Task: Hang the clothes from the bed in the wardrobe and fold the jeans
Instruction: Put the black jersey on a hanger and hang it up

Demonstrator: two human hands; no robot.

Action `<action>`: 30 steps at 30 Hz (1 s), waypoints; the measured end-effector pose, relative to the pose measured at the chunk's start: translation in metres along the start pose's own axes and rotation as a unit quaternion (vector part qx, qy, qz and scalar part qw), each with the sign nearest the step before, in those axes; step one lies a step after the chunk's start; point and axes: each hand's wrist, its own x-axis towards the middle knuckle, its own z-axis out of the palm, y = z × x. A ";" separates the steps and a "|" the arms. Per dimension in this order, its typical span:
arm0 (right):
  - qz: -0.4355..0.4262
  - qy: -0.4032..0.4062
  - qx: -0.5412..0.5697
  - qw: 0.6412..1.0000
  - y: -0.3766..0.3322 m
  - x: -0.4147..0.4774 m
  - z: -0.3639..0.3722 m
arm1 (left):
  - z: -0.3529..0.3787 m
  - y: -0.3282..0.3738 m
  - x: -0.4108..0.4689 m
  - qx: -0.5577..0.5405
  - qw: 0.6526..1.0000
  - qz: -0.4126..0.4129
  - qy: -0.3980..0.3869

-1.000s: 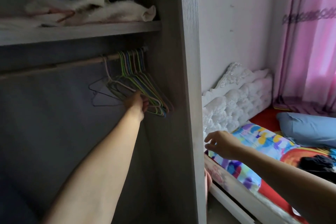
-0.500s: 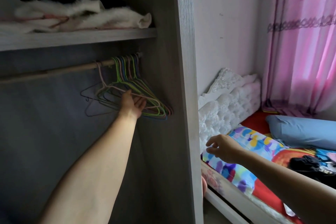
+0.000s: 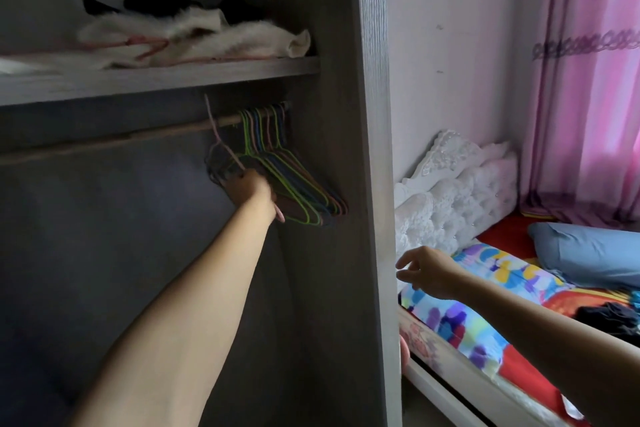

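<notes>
while the left hand reaches deep into the grey wooden wardrobe, its fingers curl round a thin pink wire hanger, whose hook stands up past the wooden rail, just beside a bunch of coloured wire hangers hung there. the right hand hovers loose and empty over the white-framed bed. dark crumpled clothes lie on it, far right.

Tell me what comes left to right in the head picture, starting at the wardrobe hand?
Left hand gripping a pink wire hanger, bunch of coloured wire hangers, grey wardrobe side panel, white tufted headboard, blue pillow.
</notes>
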 end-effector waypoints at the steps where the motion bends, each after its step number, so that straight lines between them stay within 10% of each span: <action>1: 0.001 0.000 0.002 1.000 -0.001 -0.002 0.001 | -0.009 -0.003 -0.007 0.052 0.998 0.018 0.016; 12: 0.003 0.001 -0.047 0.999 0.032 -0.111 0.010 | -0.129 -0.129 -0.133 0.208 0.978 0.025 -0.020; 20: 0.098 -0.090 -0.046 0.990 0.135 -0.258 0.028 | -0.235 -0.265 -0.318 0.411 0.897 -0.146 -0.069; 30: 0.211 -0.037 -0.076 0.974 0.280 -0.321 -0.041 | -0.121 -0.333 -0.422 0.466 0.795 -0.204 -0.331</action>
